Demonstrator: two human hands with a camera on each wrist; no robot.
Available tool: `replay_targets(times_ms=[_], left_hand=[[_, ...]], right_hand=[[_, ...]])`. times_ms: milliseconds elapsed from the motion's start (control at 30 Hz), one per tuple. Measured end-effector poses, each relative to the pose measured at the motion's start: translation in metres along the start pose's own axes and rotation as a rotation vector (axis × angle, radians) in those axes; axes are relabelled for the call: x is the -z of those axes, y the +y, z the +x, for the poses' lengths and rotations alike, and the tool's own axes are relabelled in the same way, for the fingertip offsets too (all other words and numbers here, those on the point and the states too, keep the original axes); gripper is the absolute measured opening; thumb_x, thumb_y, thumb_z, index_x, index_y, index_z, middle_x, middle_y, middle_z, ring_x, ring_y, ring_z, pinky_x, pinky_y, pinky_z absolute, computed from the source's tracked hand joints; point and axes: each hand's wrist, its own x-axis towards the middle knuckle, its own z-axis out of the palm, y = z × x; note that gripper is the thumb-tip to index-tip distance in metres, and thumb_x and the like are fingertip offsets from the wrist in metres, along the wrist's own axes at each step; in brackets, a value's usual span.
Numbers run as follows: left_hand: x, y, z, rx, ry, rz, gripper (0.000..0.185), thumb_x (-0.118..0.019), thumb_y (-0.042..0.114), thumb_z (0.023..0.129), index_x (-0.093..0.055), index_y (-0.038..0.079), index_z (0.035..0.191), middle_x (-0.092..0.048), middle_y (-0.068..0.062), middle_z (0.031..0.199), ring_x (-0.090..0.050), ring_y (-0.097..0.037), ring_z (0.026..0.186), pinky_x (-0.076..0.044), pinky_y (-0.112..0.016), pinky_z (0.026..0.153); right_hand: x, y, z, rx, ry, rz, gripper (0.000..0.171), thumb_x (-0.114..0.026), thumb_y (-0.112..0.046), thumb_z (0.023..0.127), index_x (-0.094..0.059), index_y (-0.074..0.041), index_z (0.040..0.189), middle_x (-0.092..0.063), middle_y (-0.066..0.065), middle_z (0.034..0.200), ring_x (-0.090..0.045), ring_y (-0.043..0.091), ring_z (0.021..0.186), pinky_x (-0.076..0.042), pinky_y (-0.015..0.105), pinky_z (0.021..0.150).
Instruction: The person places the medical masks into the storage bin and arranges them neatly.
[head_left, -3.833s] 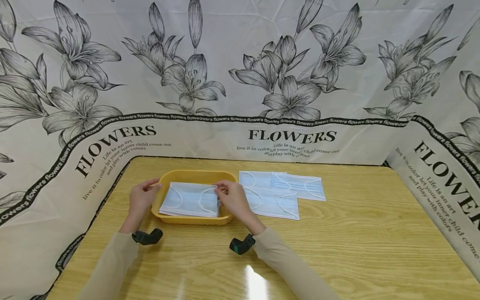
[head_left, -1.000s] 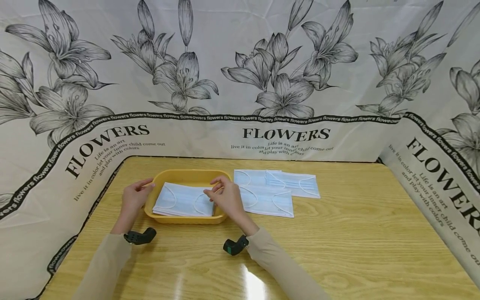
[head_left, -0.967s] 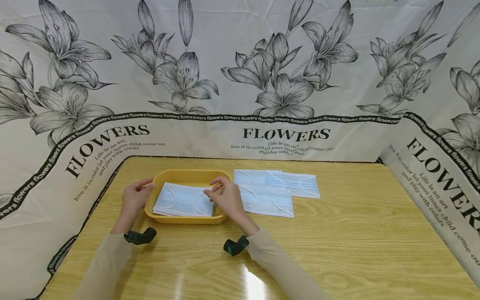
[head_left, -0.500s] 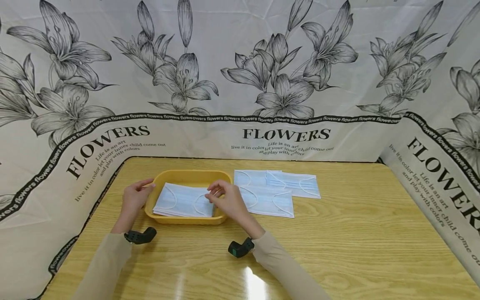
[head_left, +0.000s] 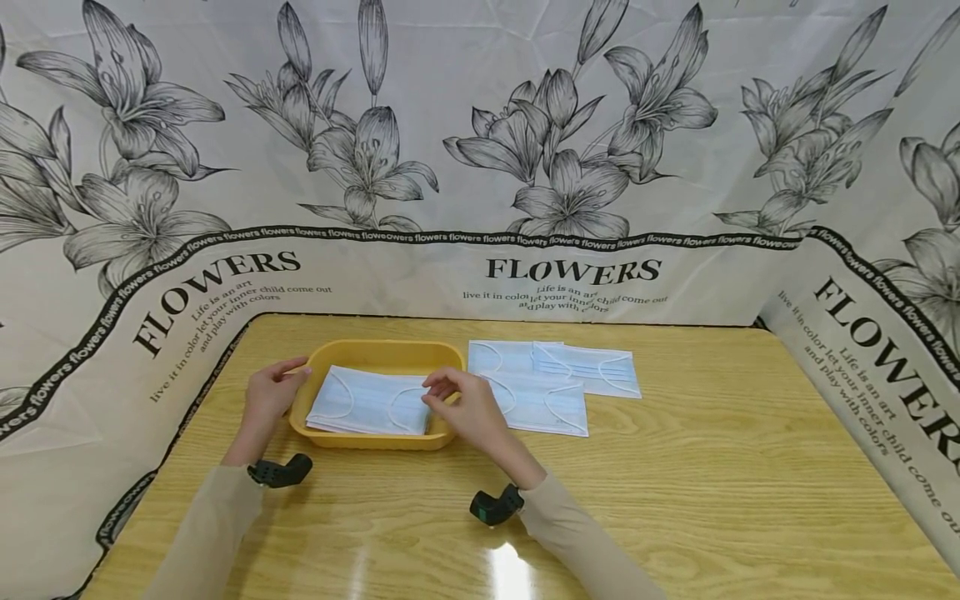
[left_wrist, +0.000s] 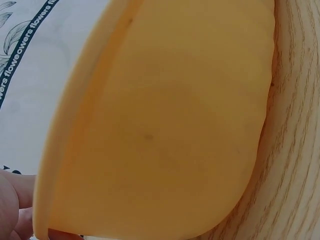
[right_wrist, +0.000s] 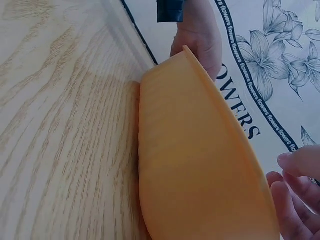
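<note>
i find the mask stack [head_left: 366,405] flat in the yellow tray [head_left: 375,443], its walls presumably containing it; my right grip [head_left: 471,410], relaxed, holds nothing above the right end; my left grip [head_left: 268,396] adjoins the left end, perhaps steadying, closure i cannot tell; loose masks [head_left: 540,407] lie right, on the bench [head_left: 690,483].

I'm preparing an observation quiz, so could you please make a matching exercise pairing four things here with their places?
Things:
1. Left hand
2. Mask stack
3. Right hand
4. Loose masks

Places:
A. Flat on the table
B. Over the right end of the yellow tray
C. At the tray's left rim
D. Inside the tray

Pairs: 1-C, 2-D, 3-B, 4-A
</note>
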Motion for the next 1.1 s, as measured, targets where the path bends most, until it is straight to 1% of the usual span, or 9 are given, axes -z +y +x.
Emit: replay_targets(times_ms=[67,167,267,333,467,567,733,900,1100], left_hand=[[0.000,0.000,0.000,0.002,-0.005,-0.005,0.044,-0.058,0.031,0.096,-0.058,0.009,0.133,-0.060,-0.020,0.122,-0.059,-0.013,0.090,-0.047,-0.014,0.061],[-0.001,0.000,0.001,-0.002,-0.006,-0.006,0.044,-0.058,0.031,0.096,-0.058,0.008,0.133,-0.060,-0.020,0.121,-0.059,-0.012,0.088,-0.048,-0.014,0.061],[-0.001,0.000,0.000,-0.008,-0.005,-0.003,0.044,-0.059,0.032,0.095,-0.059,0.008,0.133,-0.061,-0.020,0.120,-0.059,-0.011,0.086,-0.048,-0.015,0.061],[-0.001,0.000,0.000,-0.014,-0.004,0.000,0.044,-0.059,0.031,0.095,-0.059,0.008,0.133,-0.061,-0.021,0.121,-0.060,-0.012,0.088,-0.048,-0.014,0.061],[-0.001,0.000,0.000,-0.022,-0.005,0.007,0.044,-0.058,0.031,0.096,-0.058,0.007,0.133,-0.061,-0.022,0.123,-0.061,-0.014,0.091,-0.048,-0.014,0.062],[-0.001,0.000,0.000,-0.024,-0.005,0.007,0.044,-0.058,0.030,0.096,-0.058,0.006,0.133,-0.061,-0.023,0.122,-0.061,-0.012,0.089,-0.048,-0.014,0.062],[0.000,0.001,-0.002,-0.022,-0.004,0.010,0.044,-0.058,0.030,0.096,-0.058,0.006,0.132,-0.062,-0.023,0.120,-0.061,-0.013,0.088,-0.048,-0.015,0.061],[0.000,0.000,-0.002,-0.016,-0.005,0.015,0.044,-0.058,0.030,0.096,-0.058,0.006,0.133,-0.061,-0.023,0.122,-0.062,-0.015,0.091,-0.048,-0.015,0.061],[-0.001,0.000,-0.002,-0.009,-0.004,0.012,0.044,-0.058,0.030,0.096,-0.058,0.006,0.133,-0.061,-0.022,0.121,-0.061,-0.014,0.089,-0.048,-0.015,0.061]], right_hand=[[0.004,0.000,-0.002,-0.003,0.008,0.001,0.015,-0.070,-0.010,0.087,-0.068,-0.002,0.099,-0.069,0.005,0.086,-0.065,0.016,0.079,-0.051,0.021,0.063],[0.010,0.001,-0.005,-0.005,0.016,0.015,0.014,-0.071,-0.009,0.086,-0.068,-0.003,0.099,-0.070,0.006,0.086,-0.065,0.016,0.078,-0.050,0.021,0.061],[0.016,0.003,-0.008,-0.013,0.023,0.059,0.014,-0.071,-0.008,0.086,-0.068,-0.003,0.099,-0.071,0.007,0.087,-0.065,0.016,0.078,-0.050,0.022,0.061],[0.020,0.005,-0.010,-0.030,0.025,0.082,0.014,-0.072,-0.007,0.085,-0.069,-0.005,0.098,-0.071,0.009,0.088,-0.066,0.017,0.079,-0.050,0.023,0.063],[0.030,0.005,-0.014,-0.082,0.029,0.102,0.015,-0.070,-0.006,0.086,-0.069,-0.005,0.100,-0.071,0.012,0.092,-0.065,0.021,0.082,-0.048,0.021,0.060],[0.041,-0.006,-0.018,-0.112,0.028,0.099,0.016,-0.069,-0.004,0.086,-0.068,-0.002,0.102,-0.070,0.016,0.092,-0.065,0.023,0.083,-0.046,0.018,0.056],[0.058,-0.029,-0.026,-0.119,0.038,0.076,0.016,-0.069,-0.001,0.086,-0.067,0.003,0.101,-0.069,0.020,0.091,-0.065,0.025,0.083,-0.047,0.018,0.057],[0.069,-0.030,-0.032,-0.110,0.073,0.039,0.016,-0.069,0.000,0.085,-0.067,0.002,0.100,-0.069,0.020,0.090,-0.064,0.026,0.082,-0.049,0.022,0.058],[0.079,-0.027,-0.038,-0.142,0.099,0.019,0.017,-0.070,-0.001,0.085,-0.067,0.003,0.102,-0.069,0.021,0.094,-0.064,0.028,0.085,-0.049,0.022,0.059]])
